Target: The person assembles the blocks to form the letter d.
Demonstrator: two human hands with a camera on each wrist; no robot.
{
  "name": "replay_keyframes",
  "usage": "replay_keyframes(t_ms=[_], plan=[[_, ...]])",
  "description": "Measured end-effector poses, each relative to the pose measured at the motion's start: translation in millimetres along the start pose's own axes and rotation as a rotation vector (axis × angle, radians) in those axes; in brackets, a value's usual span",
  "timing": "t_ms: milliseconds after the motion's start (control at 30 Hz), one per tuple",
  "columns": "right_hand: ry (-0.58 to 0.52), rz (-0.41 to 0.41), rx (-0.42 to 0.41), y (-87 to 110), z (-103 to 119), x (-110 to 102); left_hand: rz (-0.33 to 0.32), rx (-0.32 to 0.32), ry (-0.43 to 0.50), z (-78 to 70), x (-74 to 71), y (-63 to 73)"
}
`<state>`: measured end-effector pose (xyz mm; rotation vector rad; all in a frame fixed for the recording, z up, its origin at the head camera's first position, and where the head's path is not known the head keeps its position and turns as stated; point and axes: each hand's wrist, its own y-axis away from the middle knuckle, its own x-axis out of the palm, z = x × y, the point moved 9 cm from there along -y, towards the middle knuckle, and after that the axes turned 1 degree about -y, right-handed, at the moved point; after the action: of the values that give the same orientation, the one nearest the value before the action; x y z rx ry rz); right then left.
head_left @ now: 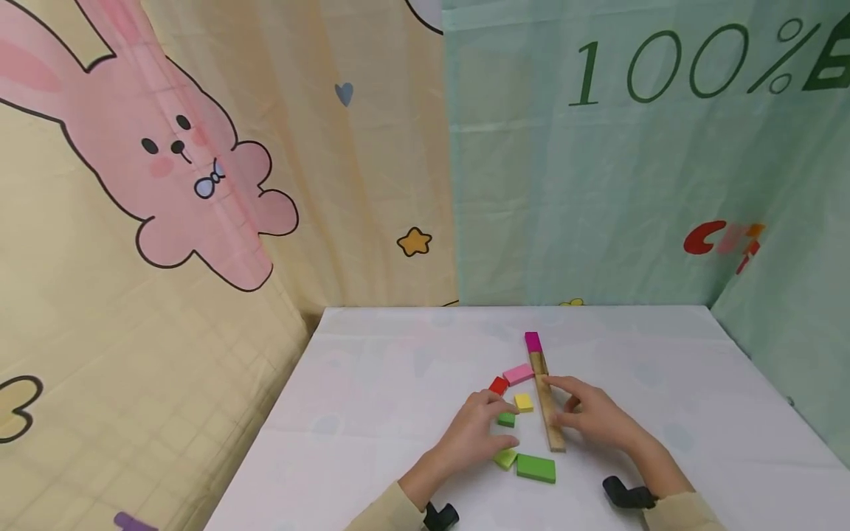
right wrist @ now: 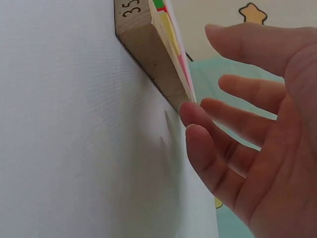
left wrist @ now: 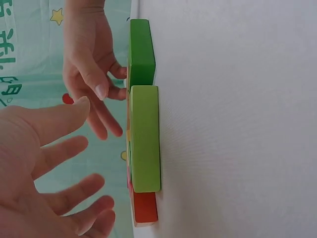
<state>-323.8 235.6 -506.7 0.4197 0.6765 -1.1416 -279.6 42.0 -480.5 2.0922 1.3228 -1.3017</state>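
Observation:
My left hand [head_left: 473, 434] hovers over the left side of a group of coloured wooden blocks, fingers relaxed and holding nothing. Under and beside it lie a light green block [head_left: 505, 459], a small green block [head_left: 506, 420] and a red block [head_left: 498, 385], partly covered by the hand. On the other side, my right hand [head_left: 594, 414] has loosely bent fingers beside a long plain wood bar [head_left: 548, 417], fingertips right at its edge. The right wrist view shows printed digits on the bar's end [right wrist: 131, 11] and nothing between thumb and fingers.
A magenta block [head_left: 533, 341] continues the bar's line at the far end. Next to the bar are a pink block [head_left: 518, 375] and a yellow block [head_left: 523, 403]; a larger green block [head_left: 536, 469] lies nearest me. Printed curtains [head_left: 372, 162] hang behind the white table [head_left: 372, 383].

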Motion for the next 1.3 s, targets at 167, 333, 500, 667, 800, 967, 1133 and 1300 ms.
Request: replay_keyframes(t_ms=[167,333,500,667,800,967,1133,1300], plan=[[0.058,-0.039,-0.033,-5.6,14.0,-3.7,-0.042,-0.124,0.055,10.6,-2.6,2.2],[0.157,-0.058,-0.071,-12.9,27.7,1.4,-0.012,-0.217,0.08,21.2,6.3,5.6],[0.199,-0.08,-0.077,-20.3,37.4,9.3,0.031,-0.23,0.072,24.9,17.1,7.9],[0.229,-0.052,-0.108,-25.0,46.1,25.0,0.086,-0.241,0.035,26.9,27.8,14.4],[0.271,-0.017,-0.136,-27.3,51.2,37.3,0.122,-0.241,-0.006,25.8,33.7,17.5],[0.344,0.026,-0.153,-28.7,53.3,49.9,0.157,-0.243,-0.071,25.3,40.1,18.2],[0.377,0.02,-0.166,-29.2,58.3,53.9,0.166,-0.233,-0.093,24.6,40.4,17.5],[0.421,-0.004,-0.155,-33.3,60.4,55.1,0.199,-0.234,-0.135,27.5,39.0,17.9]])
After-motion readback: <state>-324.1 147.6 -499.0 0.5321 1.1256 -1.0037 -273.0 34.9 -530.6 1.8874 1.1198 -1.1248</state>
